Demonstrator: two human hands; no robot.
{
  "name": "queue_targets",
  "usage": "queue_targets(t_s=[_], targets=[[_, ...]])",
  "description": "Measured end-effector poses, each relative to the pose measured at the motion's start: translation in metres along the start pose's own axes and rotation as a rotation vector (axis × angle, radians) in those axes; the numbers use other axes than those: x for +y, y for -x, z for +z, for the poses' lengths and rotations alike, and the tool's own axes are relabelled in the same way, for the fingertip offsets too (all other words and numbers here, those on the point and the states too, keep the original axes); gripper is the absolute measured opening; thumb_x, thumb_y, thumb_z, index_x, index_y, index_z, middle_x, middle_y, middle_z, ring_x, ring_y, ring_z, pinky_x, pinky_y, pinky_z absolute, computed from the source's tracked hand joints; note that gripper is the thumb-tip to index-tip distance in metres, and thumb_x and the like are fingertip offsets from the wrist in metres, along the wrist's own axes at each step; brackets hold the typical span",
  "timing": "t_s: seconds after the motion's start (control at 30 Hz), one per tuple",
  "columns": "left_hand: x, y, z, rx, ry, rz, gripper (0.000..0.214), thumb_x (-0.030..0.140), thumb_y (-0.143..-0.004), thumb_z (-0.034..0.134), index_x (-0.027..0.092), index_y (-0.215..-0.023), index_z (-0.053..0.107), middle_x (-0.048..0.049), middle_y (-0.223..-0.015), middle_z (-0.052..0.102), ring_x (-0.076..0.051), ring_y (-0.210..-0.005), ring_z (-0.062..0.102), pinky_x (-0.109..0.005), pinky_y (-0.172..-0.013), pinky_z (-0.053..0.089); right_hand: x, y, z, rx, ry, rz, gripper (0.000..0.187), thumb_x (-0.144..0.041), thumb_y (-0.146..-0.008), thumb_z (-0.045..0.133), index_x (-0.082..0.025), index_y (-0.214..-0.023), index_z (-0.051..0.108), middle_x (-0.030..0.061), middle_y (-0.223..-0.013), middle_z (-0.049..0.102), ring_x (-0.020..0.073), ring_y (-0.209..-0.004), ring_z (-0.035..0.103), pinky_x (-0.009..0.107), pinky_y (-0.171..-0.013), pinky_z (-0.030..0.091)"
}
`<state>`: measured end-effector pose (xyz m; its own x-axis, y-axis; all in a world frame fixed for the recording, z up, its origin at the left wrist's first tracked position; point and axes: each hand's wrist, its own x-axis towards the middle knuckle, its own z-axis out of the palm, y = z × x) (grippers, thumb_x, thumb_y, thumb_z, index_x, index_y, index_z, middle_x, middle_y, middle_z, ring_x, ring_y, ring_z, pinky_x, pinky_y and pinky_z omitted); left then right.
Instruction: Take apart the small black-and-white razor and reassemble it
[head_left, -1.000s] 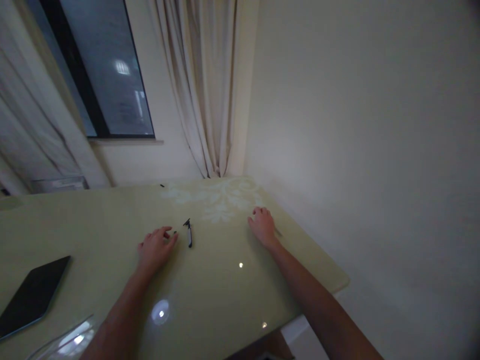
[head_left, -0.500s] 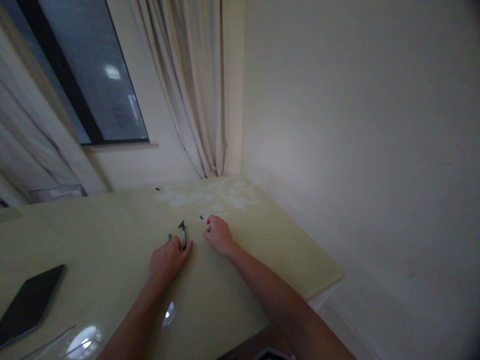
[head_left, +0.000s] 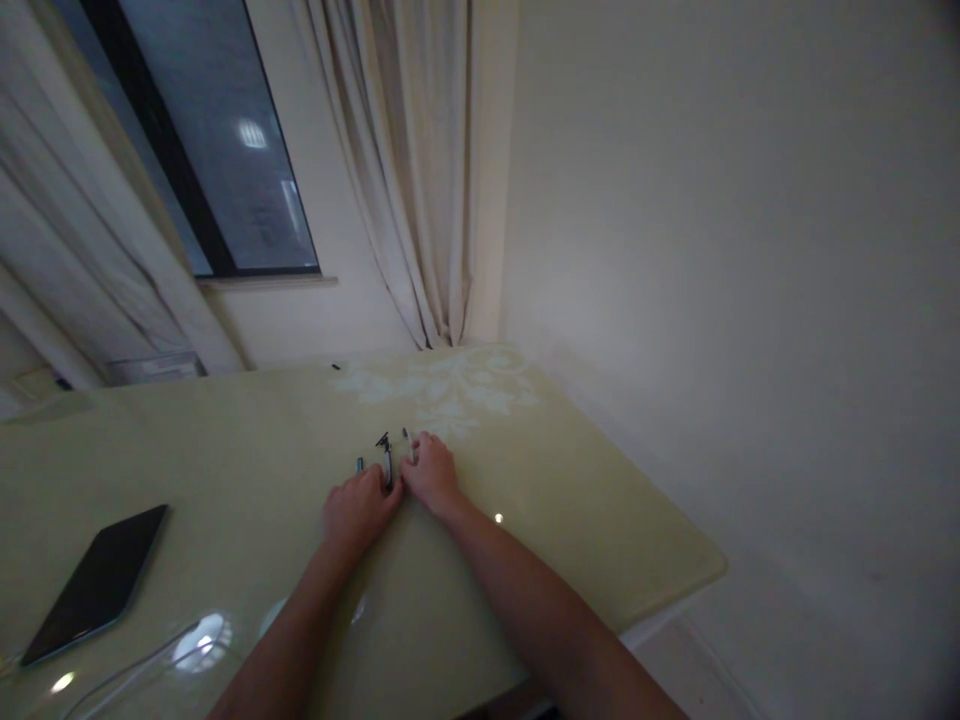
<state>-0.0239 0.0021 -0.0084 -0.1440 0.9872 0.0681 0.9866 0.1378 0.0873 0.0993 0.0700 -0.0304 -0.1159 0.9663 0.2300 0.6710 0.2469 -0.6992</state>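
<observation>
My left hand [head_left: 361, 508] rests low over the table with its fingers curled. Between its thumb and fingers rises a slim silver-and-black object [head_left: 388, 462] with a small branched black top; its exact kind is too small to tell. A short dark piece with a teal edge [head_left: 360, 464] shows just past the knuckles of that hand. Close by on the right, my right hand [head_left: 433, 472] is closed in a pinch on a thin white stick with a dark tip [head_left: 409, 443]. The two hands nearly touch at the thumbs.
The glossy yellow-green table [head_left: 600, 520] ends at a rounded right corner. A dark tablet [head_left: 97, 580] lies at left, with a pale cable [head_left: 135, 670] nearer me. A small black piece [head_left: 336, 367] sits by the far edge. Curtains [head_left: 427, 200] hang behind.
My right hand has come left and closer to my left hand, with the white stick now upright beside the silver-and-black object. The view has shifted slightly left.
</observation>
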Motion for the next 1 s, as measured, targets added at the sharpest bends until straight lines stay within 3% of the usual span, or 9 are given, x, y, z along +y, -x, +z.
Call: queue_targets(t_s=[0.13, 0.27, 0.37, 0.5, 0.63, 0.77, 0.87, 0.93, 1.0], targets=[[0.001, -0.002, -0.001, -0.003, -0.003, -0.01, 0.05, 0.057, -0.098, 0.036, 0.019, -0.096, 0.069, -0.0172, -0.094, 0.076, -0.034, -0.09, 0.074, -0.041, -0.077, 0.05, 0.007, -0.002, -0.009, -0.029, -0.231, 0.105, 0.015, -0.023, -0.085, 0.07, -0.018, -0.099, 0.066, 0.0011, -0.081, 0.068, 0.0157, -0.075, 0.062, 0.026, -0.072, 0.045], [-0.002, -0.006, 0.001, 0.0, 0.001, -0.013, 0.047, 0.052, -0.1, 0.035, 0.02, -0.092, 0.069, -0.0166, -0.092, 0.077, -0.034, -0.087, 0.075, -0.039, -0.072, 0.048, 0.031, 0.005, -0.03, -0.145, -0.46, 0.017, 0.019, -0.02, -0.079, 0.074, -0.019, -0.096, 0.068, -0.0035, -0.075, 0.062, 0.0127, -0.07, 0.057, 0.023, -0.068, 0.043], [-0.005, -0.006, -0.002, 0.007, 0.026, -0.037, 0.045, 0.048, -0.101, 0.034, 0.021, -0.089, 0.068, -0.0149, -0.093, 0.077, -0.031, -0.085, 0.074, -0.036, -0.068, 0.045, 0.045, 0.014, -0.045, -0.114, -0.66, -0.007, 0.011, -0.028, -0.082, 0.07, -0.018, -0.088, 0.068, -0.0018, -0.076, 0.062, 0.0131, -0.071, 0.056, 0.023, -0.066, 0.044], [0.0, 0.003, -0.011, 0.172, 0.121, -0.036, 0.046, 0.048, -0.103, 0.029, 0.023, -0.088, 0.064, -0.0088, -0.086, 0.074, -0.025, -0.078, 0.069, -0.032, -0.067, 0.042, 0.044, 0.02, -0.057, -0.107, -0.859, 0.05, 0.037, -0.052, -0.091, 0.061, -0.017, -0.085, 0.071, 0.0015, -0.073, 0.06, 0.0131, -0.065, 0.052, 0.023, -0.057, 0.039], [0.015, 0.016, -0.008, 0.294, 0.19, 0.199, 0.044, 0.048, -0.102, 0.034, 0.023, -0.084, 0.065, -0.0069, -0.077, 0.069, -0.023, -0.077, 0.065, -0.032, -0.075, 0.044, 0.03, 0.025, -0.06, -0.23, -0.982, -0.001, 0.051, -0.068, -0.088, 0.062, -0.018, -0.094, 0.071, 0.0054, -0.087, 0.067, 0.0156, -0.076, 0.06, 0.026, -0.064, 0.045], [0.024, 0.02, -0.002, 0.204, 0.398, 0.466, 0.044, 0.056, -0.098, 0.043, 0.022, -0.085, 0.069, -0.0084, -0.083, 0.071, -0.024, -0.081, 0.064, -0.034, -0.081, 0.046, 0.022, 0.031, -0.062, -0.258, -1.13, -0.017, 0.053, -0.069, -0.084, 0.068, -0.018, -0.094, 0.069, 0.0025, -0.08, 0.062, 0.0152, -0.074, 0.06, 0.028, -0.069, 0.046], [0.018, 0.017, -0.007, 0.189, 0.678, 0.339, 0.05, 0.066, -0.094, 0.047, 0.02, -0.088, 0.069, -0.0053, -0.078, 0.066, -0.021, -0.072, 0.058, -0.032, -0.071, 0.045, 0.021, 0.034, -0.068, -0.382, -1.09, -0.08, 0.047, -0.064, -0.086, 0.069, -0.017, -0.092, 0.07, -0.0044, -0.064, 0.049, 0.0103, -0.058, 0.045, 0.024, -0.057, 0.036], [0.011, 0.015, -0.013, 0.169, 0.893, 0.214, 0.056, 0.07, -0.089, 0.053, 0.019, -0.108, 0.07, -0.0036, -0.082, 0.065, -0.019, -0.071, 0.057, -0.03, -0.067, 0.045, 0.021, 0.036, -0.072, -0.538, -1.05, -0.107, 0.045, -0.062, -0.086, 0.07, -0.017, -0.091, 0.071, -0.0077, -0.057, 0.04, 0.0087, -0.051, 0.035, 0.024, -0.051, 0.027], [0.006, 0.015, -0.017, 0.091, 1.082, 0.192, 0.066, 0.07, -0.086, 0.059, 0.019, -0.128, 0.066, -0.0029, -0.087, 0.065, -0.018, -0.075, 0.058, -0.029, -0.07, 0.046, 0.019, 0.039, -0.075, -0.692, -1.044, -0.108, 0.044, -0.06, -0.086, 0.07, -0.017, -0.09, 0.071, -0.0089, -0.055, 0.036, 0.0081, -0.047, 0.03, 0.025, -0.048, 0.022]])
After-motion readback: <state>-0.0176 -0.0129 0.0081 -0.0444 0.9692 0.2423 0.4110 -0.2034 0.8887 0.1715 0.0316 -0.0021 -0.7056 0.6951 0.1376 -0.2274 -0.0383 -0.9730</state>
